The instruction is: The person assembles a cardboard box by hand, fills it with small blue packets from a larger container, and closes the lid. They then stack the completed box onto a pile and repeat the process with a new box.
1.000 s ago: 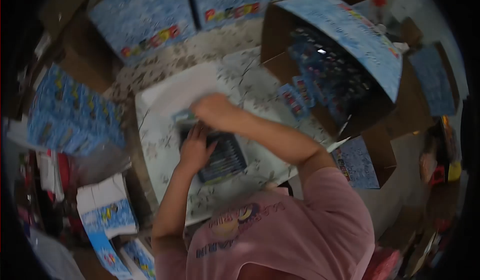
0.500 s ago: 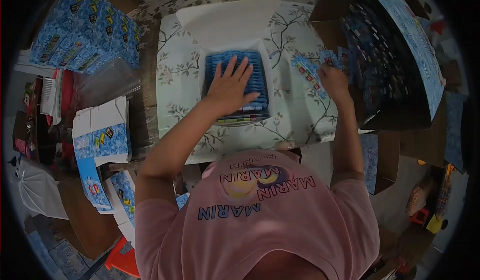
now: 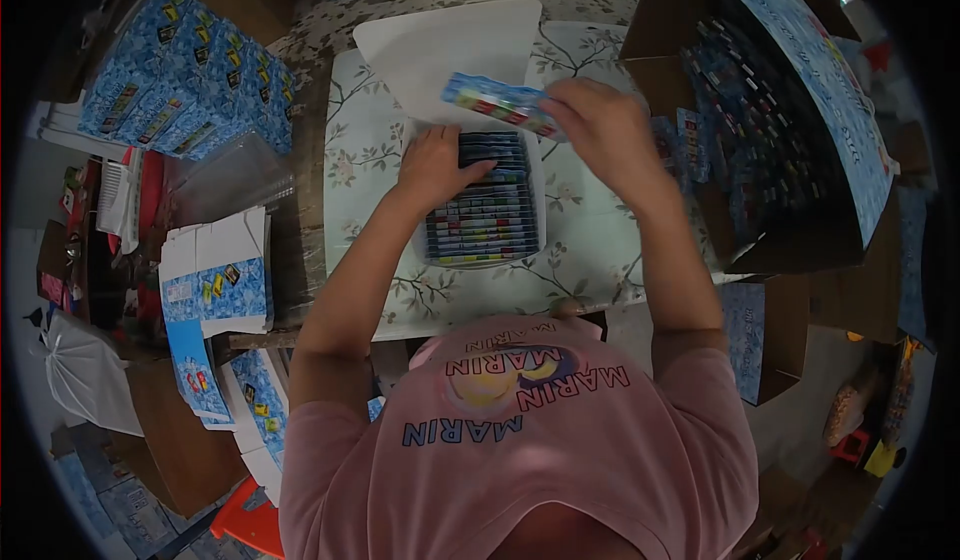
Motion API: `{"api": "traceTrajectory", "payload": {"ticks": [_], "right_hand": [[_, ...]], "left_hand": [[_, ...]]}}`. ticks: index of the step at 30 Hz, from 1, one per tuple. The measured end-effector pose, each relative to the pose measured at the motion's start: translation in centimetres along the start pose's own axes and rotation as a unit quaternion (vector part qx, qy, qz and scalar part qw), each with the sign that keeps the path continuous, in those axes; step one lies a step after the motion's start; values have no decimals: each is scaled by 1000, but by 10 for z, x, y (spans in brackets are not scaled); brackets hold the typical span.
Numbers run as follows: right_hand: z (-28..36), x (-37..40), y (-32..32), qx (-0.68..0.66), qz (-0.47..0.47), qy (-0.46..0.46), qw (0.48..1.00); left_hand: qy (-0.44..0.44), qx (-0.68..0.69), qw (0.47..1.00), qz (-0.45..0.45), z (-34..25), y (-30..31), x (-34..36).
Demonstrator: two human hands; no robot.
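An open white box (image 3: 541,210) stands on the floral cloth with its lid folded back, filled with a row of thin packets (image 3: 485,222). My left hand (image 3: 432,170) rests on the box's upper left part, thumb spread over the packets and fingers at the edge. Above the box's upper right side, my right hand (image 3: 603,132) pinches one end of a blue strip of packets (image 3: 497,103), which points left across the lid.
On the right, a large carton (image 3: 745,257) holds many packets, some lying by its opening. Printed blue boxes (image 3: 185,75) stand at the upper left. Flat printed cartons (image 3: 215,275) are stacked at the left edge of the table.
My right hand has lifted the strip from the cloth and carried it left over the box. My left hand has shifted to the box's left side, and the packets inside now lean differently.
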State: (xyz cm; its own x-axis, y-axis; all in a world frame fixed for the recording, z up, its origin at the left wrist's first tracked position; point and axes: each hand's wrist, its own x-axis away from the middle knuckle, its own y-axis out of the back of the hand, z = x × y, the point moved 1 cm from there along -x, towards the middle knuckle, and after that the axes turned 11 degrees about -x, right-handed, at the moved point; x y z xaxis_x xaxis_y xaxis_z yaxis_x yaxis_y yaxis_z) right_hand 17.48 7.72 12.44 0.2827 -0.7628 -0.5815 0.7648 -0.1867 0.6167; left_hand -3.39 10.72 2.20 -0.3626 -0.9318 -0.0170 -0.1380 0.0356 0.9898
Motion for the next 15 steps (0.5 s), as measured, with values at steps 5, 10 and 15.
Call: {"api": "traceTrajectory", "payload": {"ticks": [5,10,15], "right_hand": [[-46,-22,-95,93,155,53,982],[-66,-21,-123,110,245,68,961],[-72,-27,-140,159,277,51,946]], "left_hand": [[5,-50,999,-10,-4,11,14],[-26,63,955,-289,7,21,49],[136,147,956,-213,24,9,62]]}}
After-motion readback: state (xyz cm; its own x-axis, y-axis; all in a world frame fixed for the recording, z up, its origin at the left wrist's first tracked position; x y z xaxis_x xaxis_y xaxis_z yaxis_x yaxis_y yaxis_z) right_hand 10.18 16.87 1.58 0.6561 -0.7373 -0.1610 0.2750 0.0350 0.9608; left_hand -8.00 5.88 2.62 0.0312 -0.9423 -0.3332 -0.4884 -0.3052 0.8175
